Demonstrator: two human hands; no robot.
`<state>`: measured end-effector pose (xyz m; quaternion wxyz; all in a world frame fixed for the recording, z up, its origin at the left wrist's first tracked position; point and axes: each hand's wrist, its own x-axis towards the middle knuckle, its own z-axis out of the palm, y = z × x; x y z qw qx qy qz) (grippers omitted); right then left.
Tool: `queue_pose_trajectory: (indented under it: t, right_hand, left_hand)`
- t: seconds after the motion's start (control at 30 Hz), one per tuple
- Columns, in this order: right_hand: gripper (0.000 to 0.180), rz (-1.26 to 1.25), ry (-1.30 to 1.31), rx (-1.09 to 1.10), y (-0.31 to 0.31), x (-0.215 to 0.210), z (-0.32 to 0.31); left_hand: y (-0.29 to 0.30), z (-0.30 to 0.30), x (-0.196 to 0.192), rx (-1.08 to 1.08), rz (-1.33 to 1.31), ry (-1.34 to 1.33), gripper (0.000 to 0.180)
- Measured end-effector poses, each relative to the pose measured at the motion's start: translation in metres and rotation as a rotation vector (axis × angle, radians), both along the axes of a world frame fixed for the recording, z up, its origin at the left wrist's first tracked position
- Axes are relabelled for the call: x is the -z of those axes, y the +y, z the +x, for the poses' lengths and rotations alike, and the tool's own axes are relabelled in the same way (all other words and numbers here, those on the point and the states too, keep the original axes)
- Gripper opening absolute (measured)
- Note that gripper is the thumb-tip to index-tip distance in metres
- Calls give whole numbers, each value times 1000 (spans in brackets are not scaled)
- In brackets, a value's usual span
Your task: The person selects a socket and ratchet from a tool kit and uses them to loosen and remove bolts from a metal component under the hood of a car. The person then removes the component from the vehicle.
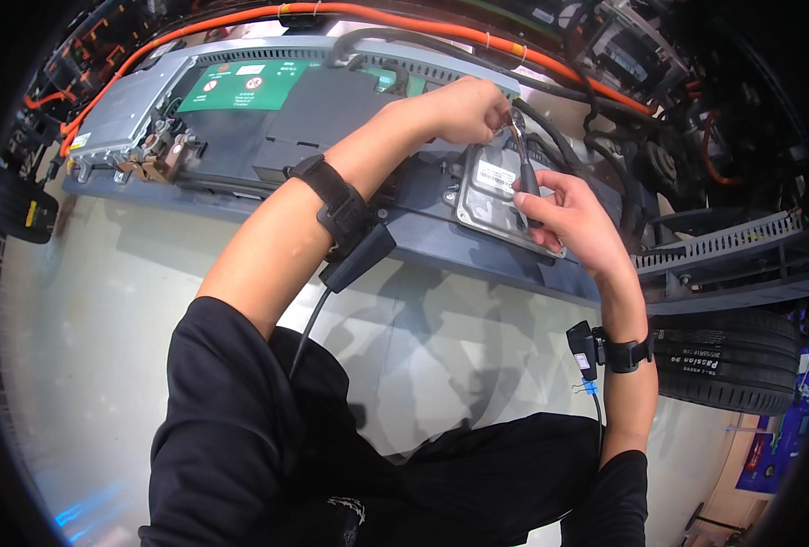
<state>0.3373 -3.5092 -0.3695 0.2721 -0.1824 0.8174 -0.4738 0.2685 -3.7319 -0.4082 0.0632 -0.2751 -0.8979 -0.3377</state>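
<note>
A ratchet wrench [519, 150] with a dark handle and a shiny head stands over a silver metal control unit [482, 202]. My right hand [564, 214] is wrapped round its handle, thumb along the side. Just left of the wrench's head is my left hand [470, 111], its fingers curled in and pinched together. What those fingers hold, if anything, is hidden. The control unit carries a white label and is mounted on a dark base plate, with black cables beyond it.
A large dark battery housing [318, 123] with a green warning label [245, 85] lies to the left. An orange cable [422, 25] arches along the back. At right are a slotted metal rail [732, 246] and a black tyre [728, 360]. Black straps with small devices circle both my forearms.
</note>
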Motion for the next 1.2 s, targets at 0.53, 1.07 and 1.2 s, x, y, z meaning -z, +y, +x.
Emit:
queue_pose_trajectory:
  t: [0.53, 1.07, 1.2]
  right_hand:
    - [43, -432, -345, -145, -27, 35, 11]
    - [23, -309, -228, 115, -8, 15, 2]
    - [23, -304, -217, 83, -17, 12, 7]
  left_hand:
    - [1, -10, 0, -30, -36, -196, 31]
    - [9, 4, -2, -207, -26, 72, 24]
    - [2, -1, 6, -163, 29, 101, 23]
